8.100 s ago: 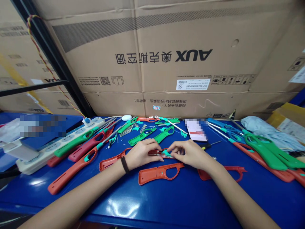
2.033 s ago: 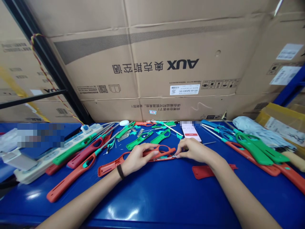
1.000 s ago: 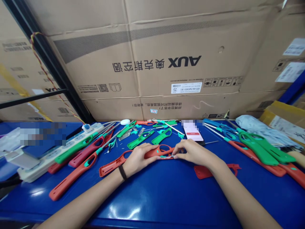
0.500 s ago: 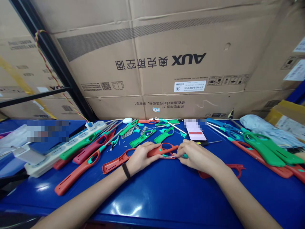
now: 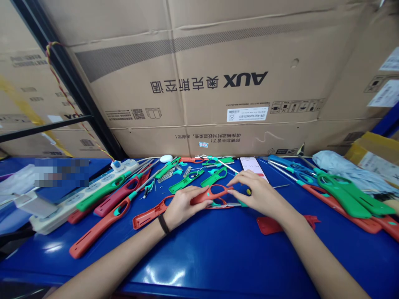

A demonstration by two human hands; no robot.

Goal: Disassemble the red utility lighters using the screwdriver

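My left hand (image 5: pixel 183 207) is closed on a red lighter casing half (image 5: pixel 204 195), thumb along its near side and fingers over the top. The forefinger and thumb of my right hand (image 5: pixel 258 193) sit on either side of the casing half's front end, pinching it. Below and partly hidden by it lies another red lighter casing half (image 5: pixel 149 214) with teal parts and a thin metal tube at its front. Another red casing piece (image 5: pixel 269 225) lies under my right forearm.
Whole lighters lie left (image 5: pixel 99 227) and right (image 5: pixel 346 195). Green casing halves (image 5: pixel 187 182) and small parts lie behind my hands, beside a phone (image 5: pixel 251 166). A white power strip (image 5: pixel 75 197) stands left. A large cardboard box (image 5: pixel 199 50) closes off the back.
My right hand has lifted slightly off the lower casing's front, its fingers spreading to the upper half's tip. The metal tube there now shows. My left hand keeps its hold.
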